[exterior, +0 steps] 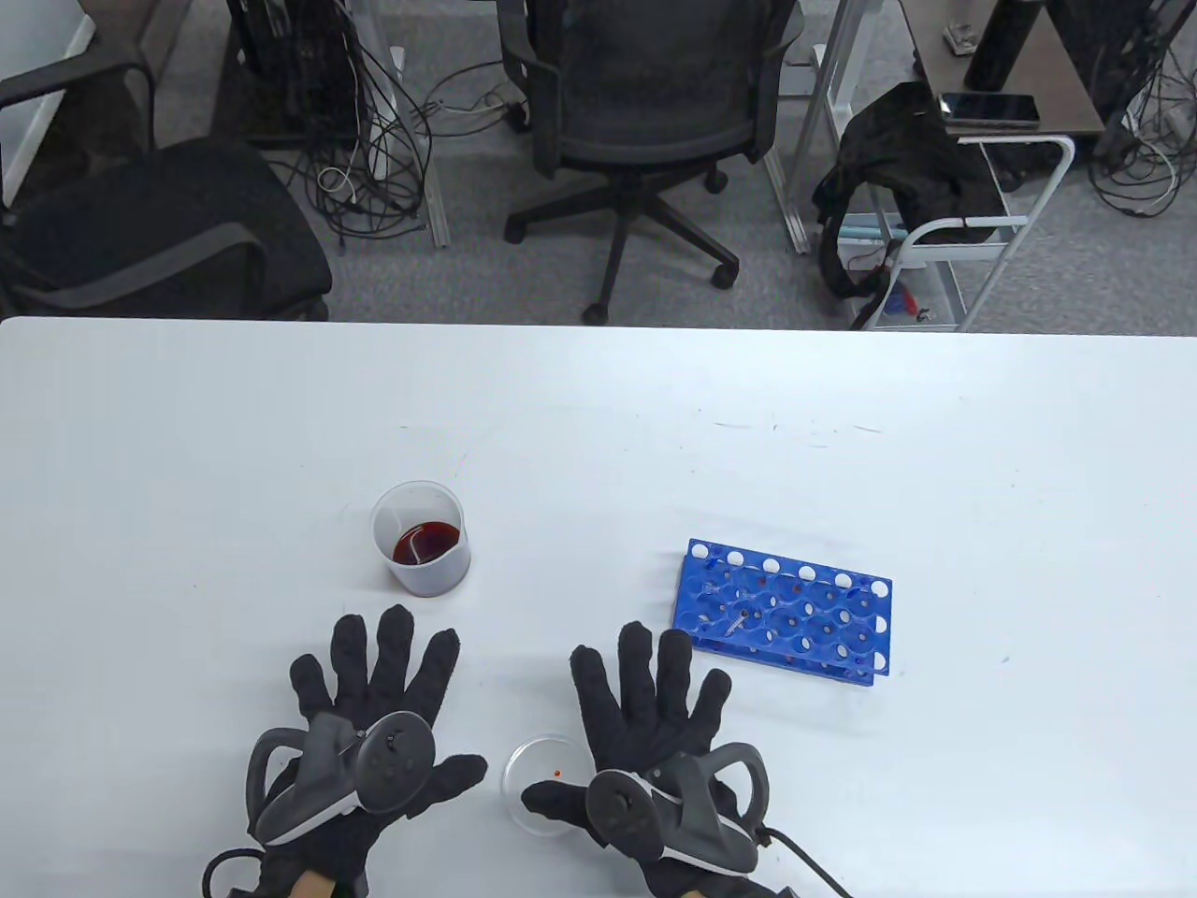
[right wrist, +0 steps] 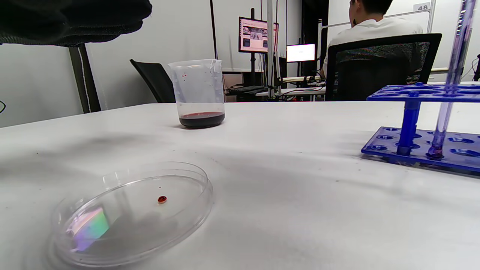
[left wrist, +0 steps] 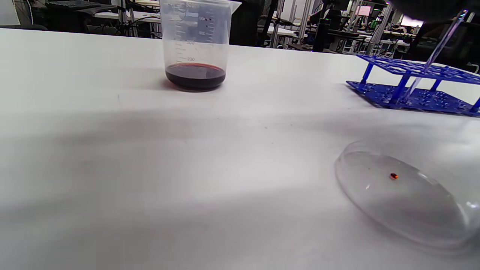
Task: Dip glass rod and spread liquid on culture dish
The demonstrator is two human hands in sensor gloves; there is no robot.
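A clear beaker (exterior: 420,539) with dark red liquid stands on the white table; it also shows in the left wrist view (left wrist: 195,45) and the right wrist view (right wrist: 198,93). A clear culture dish (exterior: 535,769) with one small red drop (right wrist: 162,199) lies near the front edge, between my hands. It shows in the left wrist view (left wrist: 401,195) too. The glass rod (right wrist: 450,78) stands in the blue rack (exterior: 784,610). My left hand (exterior: 374,711) lies flat with fingers spread, holding nothing. My right hand (exterior: 655,720) lies flat and spread, its thumb over the dish's right edge.
The blue rack (left wrist: 412,80) sits to the right of my right hand. The table's far edge (exterior: 598,323) backs onto office chairs (exterior: 645,112) and a white cart (exterior: 954,234).
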